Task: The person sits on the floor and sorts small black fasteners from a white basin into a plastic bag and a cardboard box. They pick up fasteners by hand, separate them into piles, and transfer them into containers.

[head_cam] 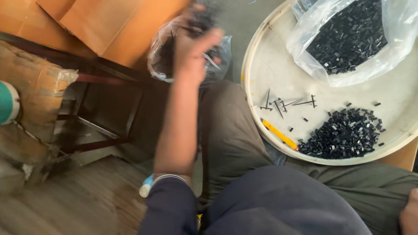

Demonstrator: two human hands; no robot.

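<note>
Left hand at a bag of dark pieces

The left hand (193, 52), blurred, was cupped with fingers curled over a clear crinkled plastic bag of dark metal pieces (167, 54) lying just beneath and around it. The right hand (409, 213) sat at the lower edge, its state hidden. Nearby lay a round cream tray (270, 65) with a heap of small black plastic parts (344, 135).
</note>
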